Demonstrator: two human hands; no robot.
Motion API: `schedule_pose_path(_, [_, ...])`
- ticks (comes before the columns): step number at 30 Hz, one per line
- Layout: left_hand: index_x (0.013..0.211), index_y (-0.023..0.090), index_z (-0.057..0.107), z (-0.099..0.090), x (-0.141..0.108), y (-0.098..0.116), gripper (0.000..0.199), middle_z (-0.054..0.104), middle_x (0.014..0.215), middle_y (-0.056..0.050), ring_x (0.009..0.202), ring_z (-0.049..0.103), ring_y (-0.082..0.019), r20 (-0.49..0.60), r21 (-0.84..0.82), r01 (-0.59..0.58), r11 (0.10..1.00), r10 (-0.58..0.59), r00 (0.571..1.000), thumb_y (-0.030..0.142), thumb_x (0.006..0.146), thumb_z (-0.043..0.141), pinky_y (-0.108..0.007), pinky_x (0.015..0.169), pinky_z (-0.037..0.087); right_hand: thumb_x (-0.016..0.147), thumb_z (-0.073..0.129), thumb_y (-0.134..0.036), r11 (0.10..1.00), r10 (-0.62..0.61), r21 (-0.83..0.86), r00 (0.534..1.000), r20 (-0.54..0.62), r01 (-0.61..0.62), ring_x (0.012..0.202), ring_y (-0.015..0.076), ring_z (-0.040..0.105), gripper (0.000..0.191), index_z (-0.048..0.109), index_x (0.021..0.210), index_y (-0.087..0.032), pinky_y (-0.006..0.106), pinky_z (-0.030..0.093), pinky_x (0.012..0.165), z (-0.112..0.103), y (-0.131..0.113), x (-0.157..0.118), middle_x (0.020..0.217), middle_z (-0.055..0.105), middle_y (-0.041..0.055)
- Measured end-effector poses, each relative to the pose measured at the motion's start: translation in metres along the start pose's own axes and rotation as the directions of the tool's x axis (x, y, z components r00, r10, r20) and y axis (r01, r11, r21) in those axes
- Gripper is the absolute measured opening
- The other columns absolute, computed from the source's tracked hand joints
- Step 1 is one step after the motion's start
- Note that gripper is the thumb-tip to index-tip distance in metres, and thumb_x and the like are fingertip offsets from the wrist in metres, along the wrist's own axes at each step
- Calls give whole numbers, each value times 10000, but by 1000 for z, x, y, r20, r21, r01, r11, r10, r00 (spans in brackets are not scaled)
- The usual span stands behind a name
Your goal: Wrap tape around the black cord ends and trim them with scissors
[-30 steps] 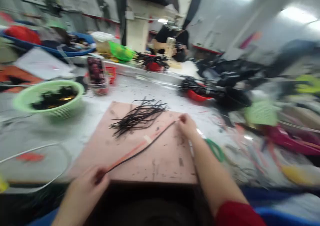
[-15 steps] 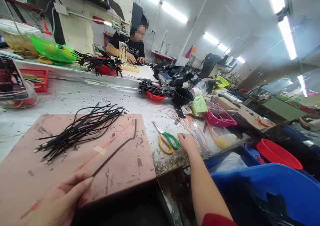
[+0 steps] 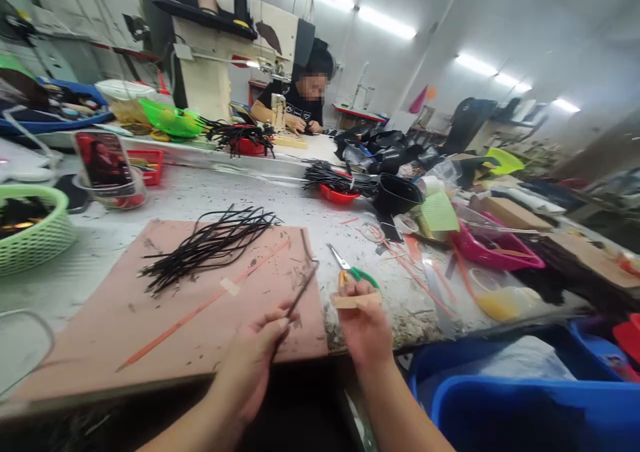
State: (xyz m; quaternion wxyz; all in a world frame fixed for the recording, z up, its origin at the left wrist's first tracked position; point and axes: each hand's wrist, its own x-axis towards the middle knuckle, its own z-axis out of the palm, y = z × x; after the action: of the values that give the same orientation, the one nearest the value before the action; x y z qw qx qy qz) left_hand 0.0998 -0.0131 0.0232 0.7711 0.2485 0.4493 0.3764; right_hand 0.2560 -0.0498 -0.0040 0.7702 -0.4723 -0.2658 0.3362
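Observation:
My left hand (image 3: 253,352) is closed on one end of a thin black cord (image 3: 303,287), which slants up and bends near its far end. My right hand (image 3: 369,335) pinches a short strip of beige tape (image 3: 356,301) between thumb and fingers, just right of the cord and apart from it. Behind that hand lie scissors (image 3: 367,276) with green and yellow handles, partly hidden by the fingers. On a pink board (image 3: 105,319) rests a loose bundle of black cords (image 3: 210,249). An orange strip (image 3: 180,322) crosses the board under a small tape piece (image 3: 229,286).
A phone (image 3: 104,162) leans in a tub at the left, behind a green basket (image 3: 37,252). A red bowl (image 3: 337,195) of cords and a magenta basket (image 3: 493,255) stand farther back. Blue bins (image 3: 530,392) are at lower right. Across the bench, a person (image 3: 310,95) works at a machine.
My right hand has come from beside the scissors toward my left hand and now holds a tape strip. My left hand has moved right with the cord. The view has shifted left.

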Motion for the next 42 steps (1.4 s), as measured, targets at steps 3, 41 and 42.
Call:
schedule_pose_path(3, [511,159,605,1,-6,-10,103,666,978,-59,1047,521,-215,74,30,-11,1000,8,997,179,526,705,-277,883,370,678,553,-215,992,-118,57,986,116,112,638,106,460,204,352,641,-214,255,423,607,26,15,-30,700,430,-33])
schedule_pose_path(41, [520,154,580,-20,-24,-11,132,589,514,10,574,506,-124,18,-5,-31,999,32,999,165,482,706,-264,650,371,743,540,-63,396,-488,-393,553,675,830,771,164,582,252,494,918,-239,292,504,624,19,19,-46,860,566,38])
schedule_pose_path(42, [521,154,581,-21,-25,-10,135,597,521,5,593,517,-131,15,-2,-34,999,34,999,166,484,710,-270,670,372,739,571,-93,377,-465,-426,566,681,822,745,168,588,250,516,937,-236,292,507,612,18,15,-43,842,581,42])
